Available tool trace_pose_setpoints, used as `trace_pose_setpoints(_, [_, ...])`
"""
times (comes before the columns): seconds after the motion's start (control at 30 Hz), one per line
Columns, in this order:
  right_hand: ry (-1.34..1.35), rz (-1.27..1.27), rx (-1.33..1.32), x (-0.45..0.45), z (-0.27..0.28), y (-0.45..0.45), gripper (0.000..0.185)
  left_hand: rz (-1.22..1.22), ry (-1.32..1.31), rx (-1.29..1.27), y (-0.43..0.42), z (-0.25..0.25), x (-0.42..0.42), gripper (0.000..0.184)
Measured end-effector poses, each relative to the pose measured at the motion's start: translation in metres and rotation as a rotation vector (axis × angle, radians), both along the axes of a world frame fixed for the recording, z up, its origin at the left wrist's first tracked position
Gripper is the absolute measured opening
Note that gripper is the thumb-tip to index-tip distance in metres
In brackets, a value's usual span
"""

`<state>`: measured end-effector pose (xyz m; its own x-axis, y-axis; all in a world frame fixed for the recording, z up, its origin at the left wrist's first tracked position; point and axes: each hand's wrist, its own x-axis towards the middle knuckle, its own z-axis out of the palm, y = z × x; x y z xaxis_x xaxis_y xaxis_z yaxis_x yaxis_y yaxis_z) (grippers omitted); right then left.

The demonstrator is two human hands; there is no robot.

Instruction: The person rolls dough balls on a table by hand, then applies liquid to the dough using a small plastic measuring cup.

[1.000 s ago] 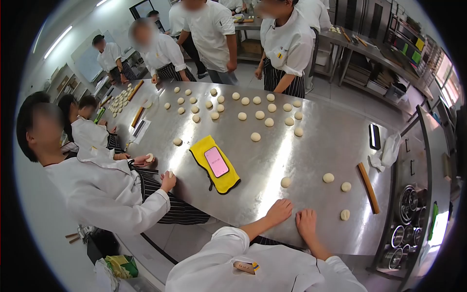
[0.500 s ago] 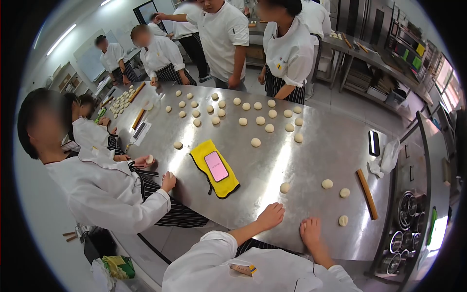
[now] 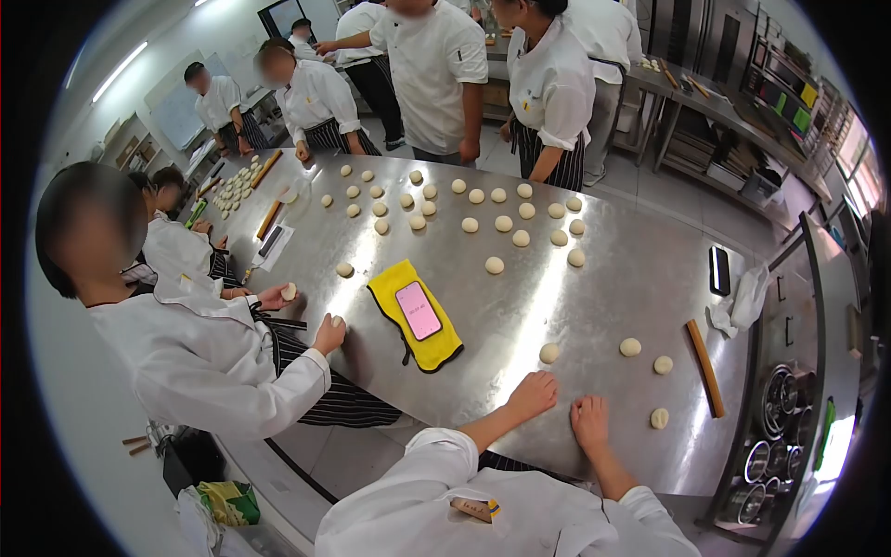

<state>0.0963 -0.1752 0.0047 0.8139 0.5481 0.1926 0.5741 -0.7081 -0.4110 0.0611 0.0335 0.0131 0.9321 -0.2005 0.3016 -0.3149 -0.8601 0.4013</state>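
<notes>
My left hand (image 3: 532, 395) rests on the near edge of the steel table (image 3: 613, 278), its fingers curled together. To its right, my right hand (image 3: 589, 422) lies at the same edge, fingers bent down onto the metal. Whether anything is under either hand is hidden. Just beyond my left hand sits a round dough ball (image 3: 549, 353). Right of my hands are two more dough balls (image 3: 630, 347) (image 3: 663, 365) and a creased one (image 3: 659, 419), with a wooden rolling pin (image 3: 704, 369) beside them.
A phone (image 3: 419, 311) lies on a yellow cloth (image 3: 436, 349). Several dough balls (image 3: 470, 225) spread across the far side. Another phone (image 3: 718, 271) and a crumpled white bag (image 3: 745, 297) lie at right. A co-worker (image 3: 204, 362) at left holds dough; other people stand beyond the table.
The view has shifted slightly. Both my hands stay at the table edge with small finger movements. A person across the table has stretched an arm out to the left since the earliest frame.
</notes>
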Motion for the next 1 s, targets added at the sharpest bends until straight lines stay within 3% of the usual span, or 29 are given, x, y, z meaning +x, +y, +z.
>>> trace_pose_setpoints(0.1, [-0.207,0.038,0.095,-0.021,0.006,-0.018,0.021,0.028,-0.009,-0.062,0.008,-0.003,-0.007,0.018])
trace_pose_setpoints(0.23, [-0.040,0.049,0.019,-0.010,0.002,-0.001,0.020,0.004,-0.126,-0.041,-0.009,-0.002,0.006,0.016])
trace_pose_setpoints(0.3, [0.084,0.030,0.004,0.001,0.004,-0.004,0.017,0.025,0.068,0.028,-0.004,0.003,0.011,0.014])
trace_pose_setpoints(0.4, [-0.128,0.078,0.061,-0.017,0.002,-0.021,0.016,-0.003,-0.063,-0.034,0.002,0.004,-0.006,0.012])
trace_pose_setpoints(0.63, [-0.022,-0.024,0.040,-0.007,0.000,-0.007,0.020,0.009,-0.067,-0.037,0.002,0.005,-0.002,0.012])
trace_pose_setpoints(0.7, [-0.133,0.014,0.047,-0.018,-0.003,-0.021,0.024,0.025,-0.072,-0.069,0.003,0.008,-0.008,0.012])
trace_pose_setpoints(1.0, [0.151,-0.132,0.148,0.022,0.045,-0.008,0.035,0.144,-0.035,-0.102,-0.004,0.011,-0.017,0.028])
